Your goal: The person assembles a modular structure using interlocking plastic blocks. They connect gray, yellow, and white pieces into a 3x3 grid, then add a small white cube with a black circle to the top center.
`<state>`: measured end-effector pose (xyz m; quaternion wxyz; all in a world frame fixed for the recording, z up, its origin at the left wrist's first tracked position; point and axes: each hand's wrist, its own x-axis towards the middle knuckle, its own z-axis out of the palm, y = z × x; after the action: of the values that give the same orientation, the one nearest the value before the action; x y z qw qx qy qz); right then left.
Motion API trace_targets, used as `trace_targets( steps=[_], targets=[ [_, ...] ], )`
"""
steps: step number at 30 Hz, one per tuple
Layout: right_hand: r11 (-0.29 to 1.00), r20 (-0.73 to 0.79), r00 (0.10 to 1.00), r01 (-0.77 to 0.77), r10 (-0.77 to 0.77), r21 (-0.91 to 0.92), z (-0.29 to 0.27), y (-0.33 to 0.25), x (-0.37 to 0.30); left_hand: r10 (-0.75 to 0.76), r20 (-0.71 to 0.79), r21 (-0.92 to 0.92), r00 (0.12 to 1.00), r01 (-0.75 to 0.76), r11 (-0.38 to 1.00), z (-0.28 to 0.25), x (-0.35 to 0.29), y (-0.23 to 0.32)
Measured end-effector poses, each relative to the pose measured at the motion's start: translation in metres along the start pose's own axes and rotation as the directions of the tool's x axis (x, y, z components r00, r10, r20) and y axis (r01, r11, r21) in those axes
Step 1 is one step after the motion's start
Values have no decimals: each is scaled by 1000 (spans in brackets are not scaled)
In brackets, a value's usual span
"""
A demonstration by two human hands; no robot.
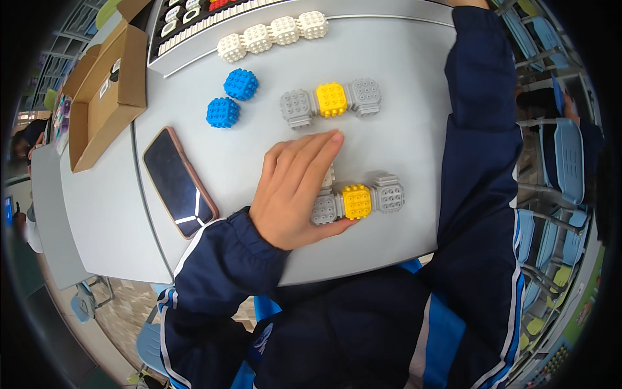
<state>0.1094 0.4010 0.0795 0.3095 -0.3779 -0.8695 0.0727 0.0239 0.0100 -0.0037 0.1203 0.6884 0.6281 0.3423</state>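
My left hand (291, 185) curves around the left end of a near row of studded blocks. Its thumb lies along the near side, and its fingers stretch beyond the far side. This row has a yellow block (356, 201) between a left grey block (324, 209) and a right grey block (390, 196). Part of a pale block (328, 177) shows beside my fingers, the rest hidden. Beyond them lies a similar row with a yellow block (332, 99) in its middle. My right arm reaches far forward; only a sliver of my right hand (470, 2) shows, its fingers out of frame.
Two blue blocks (232, 97) and a row of white blocks (273, 37) lie farther off. A block case (188, 58) stands at the far edge. On the left are a phone (178, 181) and an open cardboard box (103, 104). Chairs (562, 162) stand right.
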Motion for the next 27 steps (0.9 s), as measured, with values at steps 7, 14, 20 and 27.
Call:
trace_targets(
  steps=[7, 14, 20, 27],
  targets=[
    [690, 85, 872, 319, -482, 650, -42, -87, -133, -66, 59, -87, 996, 71, 994, -1, -4, 0],
    [661, 442, 697, 61, -565, 748, -25, -89, -222, -37, 45, -113, 998, 42, 993, 1, 4, 3],
    [682, 418, 807, -26, -418, 731, -24, -78, -231, -58, 67, -43, 996, 61, 997, 0, 1, 3],
    [671, 561, 737, -199, -378, 714, -30, -83, -230, -39, 82, -22, 996, 41, 999, -1, 3, 5]
  ],
)
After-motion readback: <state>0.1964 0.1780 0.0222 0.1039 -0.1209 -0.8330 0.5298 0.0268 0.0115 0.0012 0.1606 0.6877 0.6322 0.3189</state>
